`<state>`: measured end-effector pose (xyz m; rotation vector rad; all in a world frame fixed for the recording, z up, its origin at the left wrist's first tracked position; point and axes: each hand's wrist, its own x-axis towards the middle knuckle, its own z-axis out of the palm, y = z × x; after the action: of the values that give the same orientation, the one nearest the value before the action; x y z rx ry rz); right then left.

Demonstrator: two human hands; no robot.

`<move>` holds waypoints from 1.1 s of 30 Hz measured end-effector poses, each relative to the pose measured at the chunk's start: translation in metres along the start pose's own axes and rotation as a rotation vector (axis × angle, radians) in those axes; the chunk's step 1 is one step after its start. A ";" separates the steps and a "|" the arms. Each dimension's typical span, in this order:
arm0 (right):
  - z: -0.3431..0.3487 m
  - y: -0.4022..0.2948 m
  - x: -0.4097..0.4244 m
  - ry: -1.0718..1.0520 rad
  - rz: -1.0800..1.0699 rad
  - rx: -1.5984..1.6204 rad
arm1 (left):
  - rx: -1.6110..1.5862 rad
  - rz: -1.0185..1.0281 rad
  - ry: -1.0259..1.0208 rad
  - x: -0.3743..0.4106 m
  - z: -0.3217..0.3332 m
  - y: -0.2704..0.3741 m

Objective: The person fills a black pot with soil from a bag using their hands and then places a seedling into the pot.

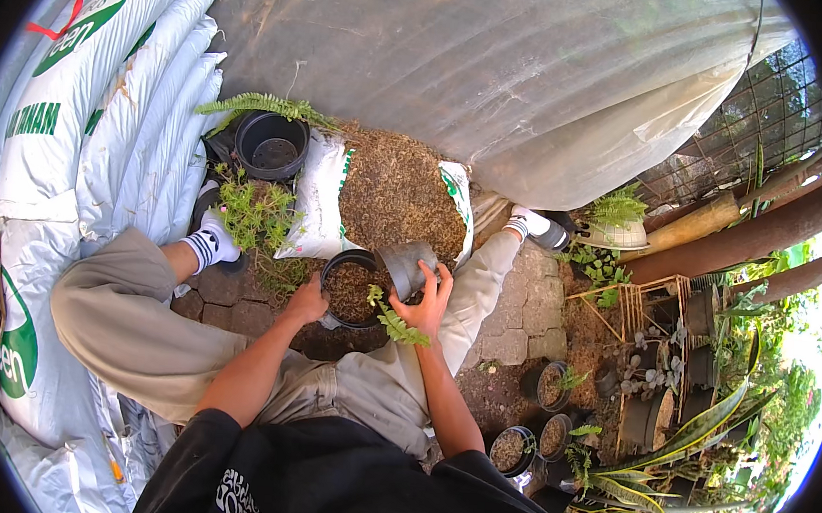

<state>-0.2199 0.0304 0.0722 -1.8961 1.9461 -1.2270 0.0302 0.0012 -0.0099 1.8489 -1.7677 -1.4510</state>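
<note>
My left hand (307, 302) grips the left rim of a black plastic plant pot (353, 289) that holds brown growing mix. Over that pot's right edge, my right hand (423, 302) holds a smaller grey plastic pot (406, 268) tipped on its side. A small fern (400, 325) hangs beneath my right hand, partly over the black pot; whether my fingers hold its stem I cannot tell. Just beyond both pots lies an open white sack (317, 203) with loose brown growing mix (401, 191) spilling up between its sides.
White sacks (56, 114) are stacked along the left. An empty black pot (271, 145) and a leafy plant (256, 215) stand left of the open sack. Several small potted ferns (547, 384) sit at the right, near a wire rack (625, 311). Plastic sheeting (467, 60) hangs ahead.
</note>
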 end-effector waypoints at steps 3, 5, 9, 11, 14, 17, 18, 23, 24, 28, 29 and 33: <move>-0.001 0.004 -0.001 -0.055 0.022 0.003 | -0.082 -0.023 -0.038 -0.009 -0.009 0.018; 0.000 0.005 -0.001 -0.041 0.015 0.001 | -0.002 0.038 0.031 -0.009 -0.004 0.014; 0.001 0.003 0.001 -0.002 -0.023 -0.046 | -0.049 0.002 0.011 -0.009 -0.006 0.017; 0.002 0.004 0.002 0.010 -0.135 -0.133 | -0.044 0.070 0.070 -0.004 0.003 0.005; 0.002 0.003 0.002 0.038 -0.059 -0.080 | -0.037 0.061 0.074 -0.004 0.001 0.012; -0.010 -0.008 0.004 0.054 0.087 0.040 | -0.055 0.024 0.097 -0.021 -0.018 0.049; -0.010 -0.012 0.003 0.090 0.101 0.092 | -0.087 0.014 0.104 -0.023 -0.020 0.047; 0.007 0.031 0.012 0.192 -0.011 0.096 | -0.308 0.012 0.130 0.008 0.003 0.008; 0.012 0.033 0.017 0.172 0.095 0.264 | -0.326 -0.020 0.120 0.014 0.013 -0.003; 0.031 0.068 0.050 0.109 0.252 0.447 | -0.238 -0.109 0.074 0.012 0.019 -0.027; 0.039 0.088 0.065 0.136 0.197 0.331 | -0.251 -0.117 0.049 0.013 0.031 -0.038; 0.046 0.110 0.121 0.130 0.401 0.219 | -0.203 -0.177 0.078 -0.008 0.015 0.013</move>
<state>-0.2973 -0.1126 0.0229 -1.2729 2.0249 -1.3913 0.0124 0.0112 -0.0039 1.9648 -1.3948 -1.5329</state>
